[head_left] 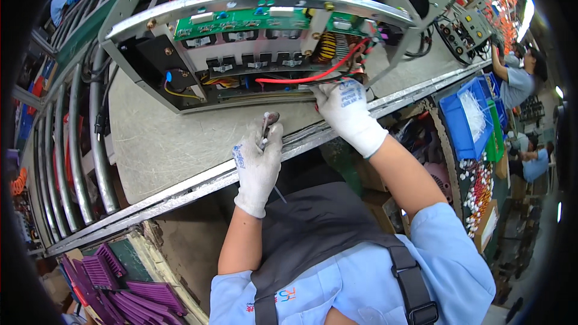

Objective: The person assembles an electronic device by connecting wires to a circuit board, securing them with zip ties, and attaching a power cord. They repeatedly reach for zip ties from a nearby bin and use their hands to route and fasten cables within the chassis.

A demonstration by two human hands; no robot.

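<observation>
An open metal chassis (253,105) stands on the bench in front of me. Inside it sit green circuit boards (241,21), a yellow ring coil (327,47) and a thick red wire (301,80). My left hand (259,165), in a white glove, is closed around a small metal tool (270,121) near the bench's front edge. A thin pale strip (280,194) sticks out below that hand. My right hand (346,108), also gloved, reaches to the chassis's lower right corner, beside the wire ends. Its fingertips are curled and partly hidden, and what they grip does not show.
Metal rollers (75,144) run along the left. Purple plastic racks (129,292) lie at lower left. On the right are a blue bin (466,117) of white strips and scattered small connectors (475,192). Another unit (463,33) stands farther along the bench, near another person (519,78).
</observation>
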